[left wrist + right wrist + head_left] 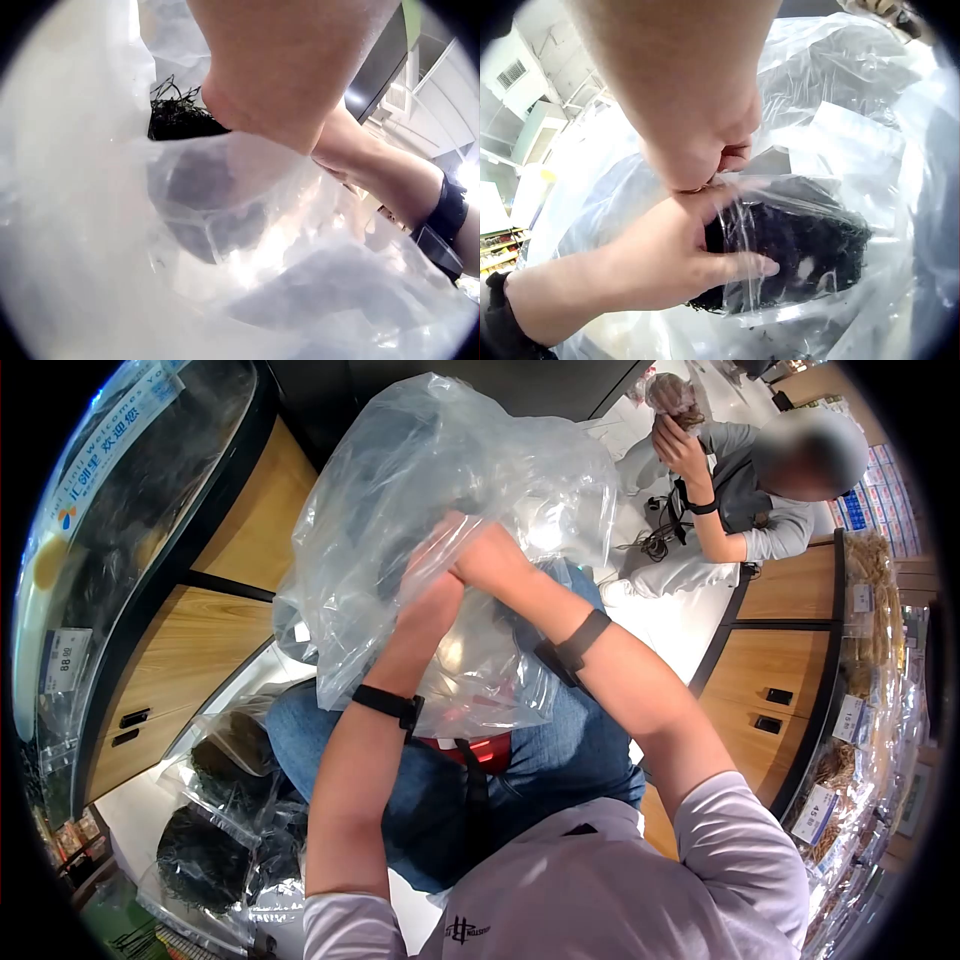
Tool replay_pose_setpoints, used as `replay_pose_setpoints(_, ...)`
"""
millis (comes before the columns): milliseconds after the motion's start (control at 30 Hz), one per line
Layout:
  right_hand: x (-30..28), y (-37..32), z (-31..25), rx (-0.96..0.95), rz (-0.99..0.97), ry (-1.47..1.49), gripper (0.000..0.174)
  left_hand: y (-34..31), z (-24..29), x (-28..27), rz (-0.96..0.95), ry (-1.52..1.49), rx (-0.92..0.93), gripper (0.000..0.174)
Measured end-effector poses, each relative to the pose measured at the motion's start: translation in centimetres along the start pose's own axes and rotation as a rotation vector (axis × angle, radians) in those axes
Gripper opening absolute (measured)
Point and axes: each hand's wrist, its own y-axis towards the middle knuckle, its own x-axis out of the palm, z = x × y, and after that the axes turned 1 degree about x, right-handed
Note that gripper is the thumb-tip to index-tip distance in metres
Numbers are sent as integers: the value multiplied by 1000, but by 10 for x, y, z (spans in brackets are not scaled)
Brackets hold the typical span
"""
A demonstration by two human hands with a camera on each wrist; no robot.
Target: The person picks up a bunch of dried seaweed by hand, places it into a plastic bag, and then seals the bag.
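Note:
In the head view both hands are inside a large clear plastic bag (370, 490), wrists close together. The left hand (432, 602) is partly veiled by the film, as is the right hand (485, 555). The right wrist view shows the left hand (667, 251) gripping a clear packet of black, stringy material (810, 251), its thumb across the front. Curled fingers of the right hand (705, 142) pinch the packet's plastic at its near end. Dark strands (180, 120) show beside the left hand (262, 90) in the left wrist view, where its fingers are hidden.
Bags of dark goods (205, 855) lie on the floor at the left. Wooden cabinets (165, 670) stand on both sides, with packaged goods on the right-hand shelf (830, 810). Another person (745, 475) sits at the upper right holding a bag, near black cables (657, 540).

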Motion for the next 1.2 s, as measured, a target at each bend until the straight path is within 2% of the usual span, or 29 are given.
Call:
replay_pose_setpoints(67,4,-5,-1,-62,97,122,18,-2,7,2,22,549,40,34)
replay_pose_setpoints(100,3,-7,-3,-62,94,118,18,-2,4,0,22,543,41,34)
replay_pose_setpoints(167,2,-12,-9,-203,115,119,23,1,-9,-13,-42,1013,229,39)
replay_pose_setpoints(267,5,-23,-19,-214,69,41,25,4,-18,-22,-147,1716,534,50)
replay_pose_setpoints(300,4,-24,-20,-212,72,39,25,3,-12,-19,-149,1716,538,50)
replay_pose_setpoints(367,3,-24,-20,-62,-76,81,31,-1,5,-12,-234,1782,418,55)
replay_pose_setpoints(500,-9,-30,-21,-37,17,171,28,-7,28,-7,-229,1658,319,56)
replay_pose_setpoints(567,-10,-35,-22,-2,58,163,33,-5,36,-13,-341,1380,219,56)
replay_pose_setpoints(600,-10,-38,-23,3,62,166,33,-3,29,-17,-347,1384,217,56)
replay_pose_setpoints(667,-10,-44,-26,72,177,158,38,0,3,-30,-46,1263,133,58)
replay_pose_setpoints(700,-8,-46,-25,75,183,162,38,-1,-6,-35,-50,1270,134,58)
replay_pose_setpoints(767,-5,-56,-23,265,59,92,39,-8,-16,-43,61,1279,212,59)
replay_pose_setpoints(800,-5,-57,-22,271,65,94,39,-8,-19,-45,53,1284,213,59)
replay_pose_setpoints(867,-5,-58,-21,419,-223,101,38,-9,-25,-47,22,1391,343,57)
replay_pose_setpoints(900,-3,-58,-19,424,-216,102,38,-7,-30,-47,14,1394,348,57)
replay_pose_setpoints(967,0,-59,-16,355,-190,127,54,-4,-37,-45,181,1270,193,50)
replay_pose_setpoints(1000,-2,-59,-14,362,-183,129,54,0,-37,-45,173,1274,197,50)
replay_pose_setpoints(1067,-7,-58,-12,302,-109,165,45,6,-34,-45,254,1283,78,47)
replay_pose_setpoints(1200,-5,-60,-7,253,-68,195,51,-1,-5,-26,250,1222,-59,48)
